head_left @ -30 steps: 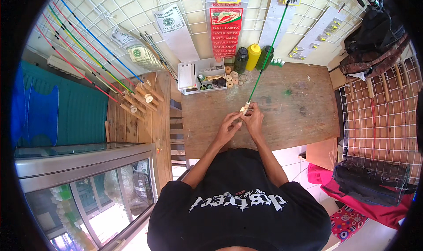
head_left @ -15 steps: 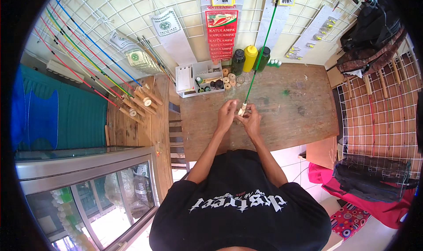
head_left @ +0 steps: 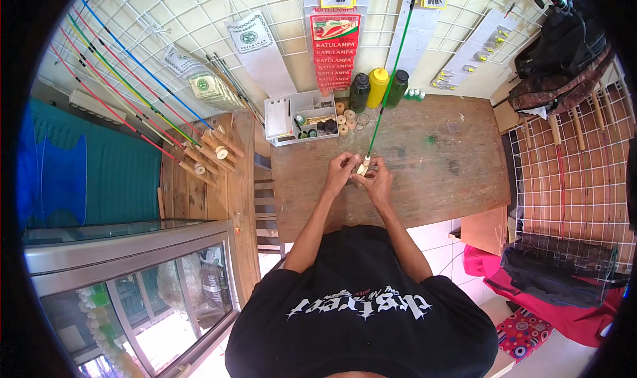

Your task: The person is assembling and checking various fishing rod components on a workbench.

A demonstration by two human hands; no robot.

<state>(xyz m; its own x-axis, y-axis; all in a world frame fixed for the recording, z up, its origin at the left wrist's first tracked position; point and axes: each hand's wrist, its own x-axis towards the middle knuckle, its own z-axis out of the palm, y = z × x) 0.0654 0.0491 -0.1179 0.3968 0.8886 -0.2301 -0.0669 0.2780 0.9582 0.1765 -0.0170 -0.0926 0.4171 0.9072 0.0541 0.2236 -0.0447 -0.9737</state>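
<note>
A thin green fishing rod (head_left: pixel 385 106) slants up and away from me over the wooden table, its pale wooden handle (head_left: pixel 363 168) near me. My right hand (head_left: pixel 379 181) is closed round that handle, thumb and fingers gripping it from the right. Just left of the handle, my left hand (head_left: pixel 340 172) has its fingers bent and pinched together close to the rod's base. Whatever lies between those left fingertips is too small to make out.
Behind my hands stand a white organiser box (head_left: pixel 282 141), several wooden spools (head_left: pixel 342 120), a yellow squeeze bottle (head_left: pixel 377 89) and two dark bottles. Several coloured rods (head_left: pixel 142 106) lean at the left. A glass cabinet (head_left: pixel 133 245) is at lower left. The worn table (head_left: pixel 438 172) reaches right.
The rod has tilted slightly to the left at its far end. My left fingers have shifted a little lower beside the handle, while my right hand keeps its hold.
</note>
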